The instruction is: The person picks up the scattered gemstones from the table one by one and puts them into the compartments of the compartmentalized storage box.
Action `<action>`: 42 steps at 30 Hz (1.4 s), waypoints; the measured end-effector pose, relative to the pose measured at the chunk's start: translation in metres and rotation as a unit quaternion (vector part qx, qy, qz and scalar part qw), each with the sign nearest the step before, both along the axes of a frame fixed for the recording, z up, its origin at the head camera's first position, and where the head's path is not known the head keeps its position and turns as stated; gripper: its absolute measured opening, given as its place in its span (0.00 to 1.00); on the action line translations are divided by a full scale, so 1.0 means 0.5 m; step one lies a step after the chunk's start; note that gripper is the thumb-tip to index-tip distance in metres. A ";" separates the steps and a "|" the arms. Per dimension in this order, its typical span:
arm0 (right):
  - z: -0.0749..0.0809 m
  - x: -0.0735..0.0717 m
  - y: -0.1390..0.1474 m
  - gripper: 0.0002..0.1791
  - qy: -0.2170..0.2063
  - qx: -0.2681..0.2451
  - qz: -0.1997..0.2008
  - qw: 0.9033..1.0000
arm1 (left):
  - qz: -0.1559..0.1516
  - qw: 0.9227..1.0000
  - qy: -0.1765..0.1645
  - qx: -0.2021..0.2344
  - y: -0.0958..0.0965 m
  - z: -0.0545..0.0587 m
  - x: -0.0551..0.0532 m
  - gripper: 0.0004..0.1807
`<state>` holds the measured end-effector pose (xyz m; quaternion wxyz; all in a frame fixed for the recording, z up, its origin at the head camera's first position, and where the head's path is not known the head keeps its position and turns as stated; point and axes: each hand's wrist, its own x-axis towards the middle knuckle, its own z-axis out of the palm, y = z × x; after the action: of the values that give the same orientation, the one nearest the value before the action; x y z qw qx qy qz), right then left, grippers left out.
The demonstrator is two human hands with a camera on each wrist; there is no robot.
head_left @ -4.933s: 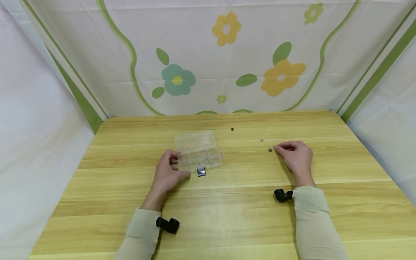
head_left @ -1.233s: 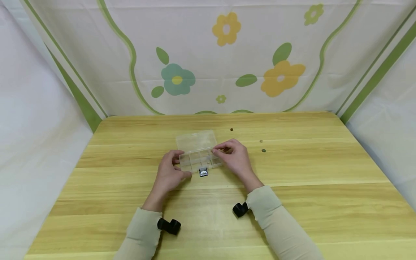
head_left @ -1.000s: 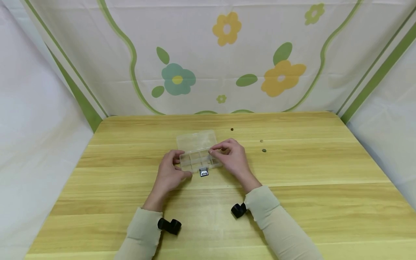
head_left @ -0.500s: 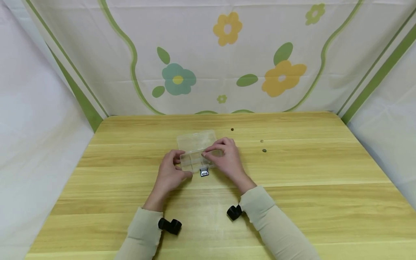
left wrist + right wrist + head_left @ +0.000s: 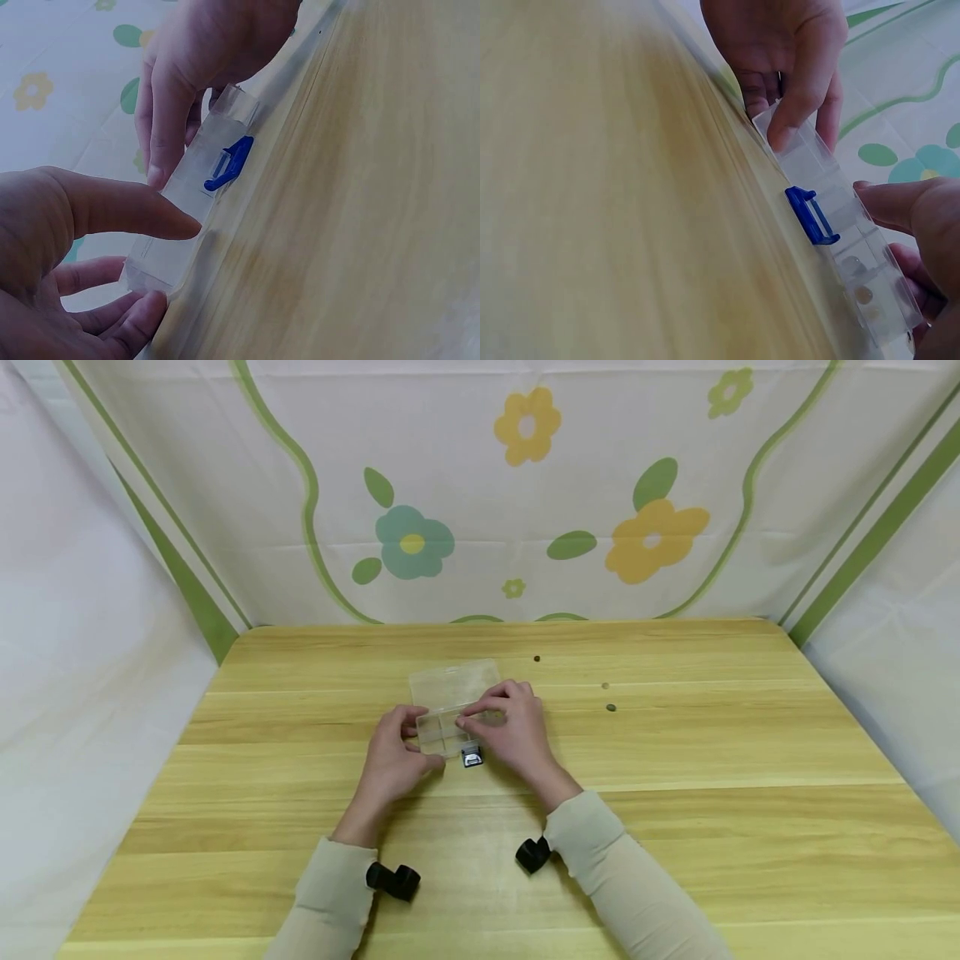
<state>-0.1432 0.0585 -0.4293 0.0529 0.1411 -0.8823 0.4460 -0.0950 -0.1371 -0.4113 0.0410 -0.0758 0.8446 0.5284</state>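
Note:
A clear plastic compartment box (image 5: 431, 737) lies on the table, its lid (image 5: 453, 683) folded back and its blue latch (image 5: 811, 217) hanging at the front. My left hand (image 5: 393, 756) grips the box's left end, thumb at the front wall and fingers behind. Over the middle compartments my right hand (image 5: 517, 735) pinches a small dark piece, mostly hidden by the thumb and forefinger. Small round pieces (image 5: 864, 295) show through the wall in the box's right part. On the table right of the box lie a dark green piece (image 5: 611, 707), a pale one (image 5: 605, 686) and a dark brown one (image 5: 537, 658).
The wood-grain table (image 5: 675, 860) reaches back to a white cloth (image 5: 465, 460) printed with flowers. White cloth also hangs at both sides. A black wrist camera (image 5: 393, 882) sits on each sleeve.
My right hand has come from the loose pieces at right to the box, then slid left across its compartments, still pinching. The green piece shifted slightly left. My left hand keeps its grip.

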 end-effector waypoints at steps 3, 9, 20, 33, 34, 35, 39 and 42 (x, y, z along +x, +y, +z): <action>0.001 0.000 -0.002 0.08 0.004 0.009 -0.001 1.000 | 0.001 1.000 0.000 -0.002 0.000 0.000 0.000 0.42; 0.005 0.003 -0.002 0.09 0.004 0.007 0.002 1.000 | -0.003 1.000 0.001 -0.007 0.000 0.003 0.001 0.42; 0.000 0.001 0.001 0.08 0.019 0.009 -0.001 1.000 | -0.005 1.000 0.000 -0.008 0.001 0.002 -0.001 0.41; 0.006 0.002 0.005 0.08 0.014 0.004 -0.003 1.000 | -0.005 1.000 0.000 -0.003 0.003 0.002 -0.004 0.42; 0.007 0.001 0.005 0.08 0.014 0.004 -0.003 1.000 | -0.006 1.000 0.000 -0.004 0.003 0.002 -0.004 0.42; 0.007 0.002 0.005 0.08 0.014 0.002 -0.003 1.000 | -0.006 1.000 0.001 -0.004 0.003 0.002 -0.004 0.42; 0.006 0.003 0.006 0.08 0.015 0.000 0.001 1.000 | -0.009 1.000 0.001 -0.008 0.003 0.004 -0.002 0.42; 0.004 0.006 0.004 0.08 0.012 0.004 0.008 1.000 | -0.007 1.000 -0.001 -0.009 0.000 0.003 0.003 0.43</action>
<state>-0.1403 0.0604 -0.4273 0.0593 0.1539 -0.8820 0.4415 -0.0934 -0.1371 -0.4099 0.0449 -0.0707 0.8500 0.5201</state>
